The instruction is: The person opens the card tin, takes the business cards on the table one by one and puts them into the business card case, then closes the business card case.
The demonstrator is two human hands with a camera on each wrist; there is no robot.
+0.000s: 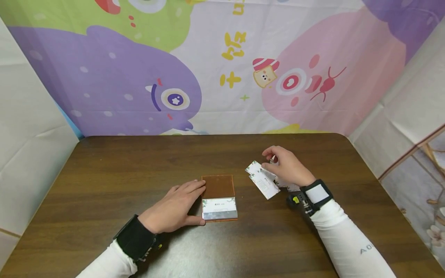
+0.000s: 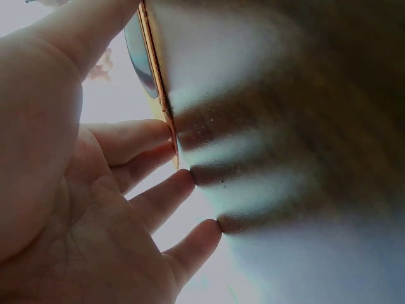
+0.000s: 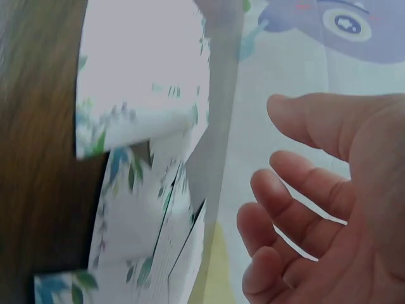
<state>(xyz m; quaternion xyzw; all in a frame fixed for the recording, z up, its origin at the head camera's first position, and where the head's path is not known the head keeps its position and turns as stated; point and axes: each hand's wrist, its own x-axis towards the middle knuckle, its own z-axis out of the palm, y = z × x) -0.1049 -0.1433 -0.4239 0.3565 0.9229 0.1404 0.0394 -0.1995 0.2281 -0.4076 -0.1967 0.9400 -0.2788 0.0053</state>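
The left hand, fingers and thumb spread, touches a brown card holder just to its right, a white card in the near half. Farther right, the right hand, loosely bent, holding nothing, hovers over loose cards; beyond hangs a cartoon cloth.

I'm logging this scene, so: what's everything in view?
Table: one, brown, foreground
Card holder: one, brown, on table
Holder card: one visible, white, in holder's near half
Loose cards: several, white, right of holder
Cartoon backdrop: one, multicoloured, behind table
Side sheets: two, white, both sides
Floral surface: one, greyish, far right
Wristbands: two, black, both wrists
Sleeves: two, white, forearms
Left hand: one, touching holder's left edge
Right hand: one, above loose cards
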